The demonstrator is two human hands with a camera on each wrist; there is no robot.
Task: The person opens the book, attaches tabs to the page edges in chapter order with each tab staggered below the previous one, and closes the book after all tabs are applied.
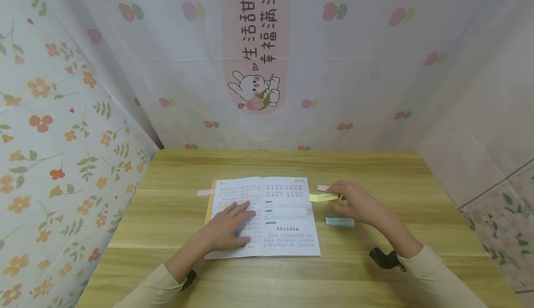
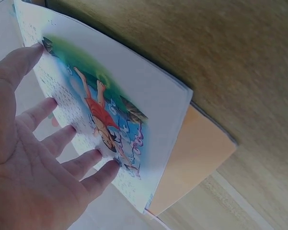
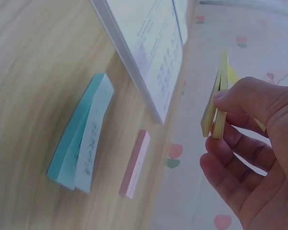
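— How are the two hands?
— The left hand rests with fingers spread on the open book, about midway between left and right edges of the tabletop; it grasps nothing. The right hand pinches the yellow sticky pad by the book's right side. Near it lie a pink pad and a blue pad.
— Which step is this?
— Preparing a page marker, I think. Next probably calls for separating one sheet, maybe with left fingers' help.

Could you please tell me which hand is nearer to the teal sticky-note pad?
Right: the right hand is just beyond the teal pad; the left hand is farther off, on the open book's left page.
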